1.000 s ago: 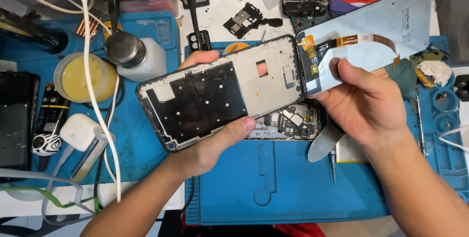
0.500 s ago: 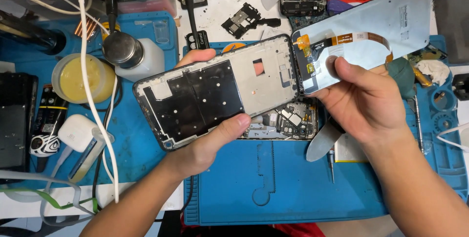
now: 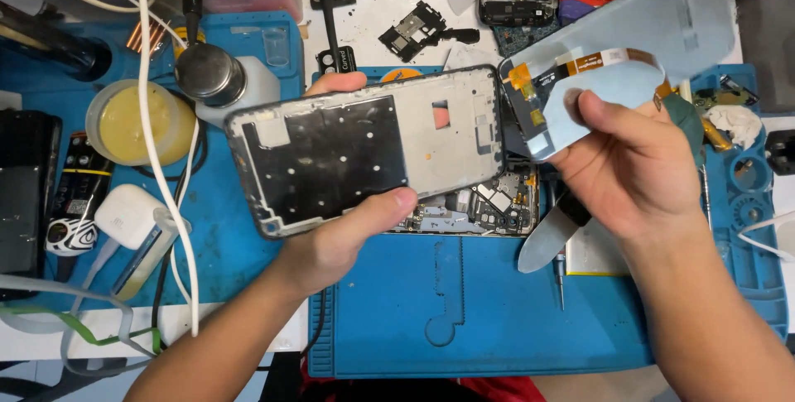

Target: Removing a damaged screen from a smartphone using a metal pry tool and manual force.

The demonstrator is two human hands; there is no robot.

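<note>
My left hand (image 3: 348, 232) grips a bare phone frame (image 3: 364, 149) by its long edges, thumb on the near edge and fingers on the far edge; the frame is tilted, with a dark plate on its left and a white part on its right. My right hand (image 3: 633, 166) holds a pale blue display panel (image 3: 654, 25) at its lower end, where an orange flex cable (image 3: 604, 60) loops over. The panel's end sits right beside the frame's right edge. Beneath the frame lies an opened phone body with its circuit board (image 3: 489, 207) showing.
A blue work mat (image 3: 447, 319) covers the near bench. A metal spudger (image 3: 546, 240) and a screwdriver (image 3: 561, 282) lie on it. At left stand a jar of yellow liquid (image 3: 128, 125), a metal-capped bottle (image 3: 211, 75), white cables (image 3: 166, 178) and a dark phone (image 3: 25, 191). Loose parts lie at the back.
Both hands have shifted slightly left and up, bringing the frame and the display panel closer together. The grips are unchanged.
</note>
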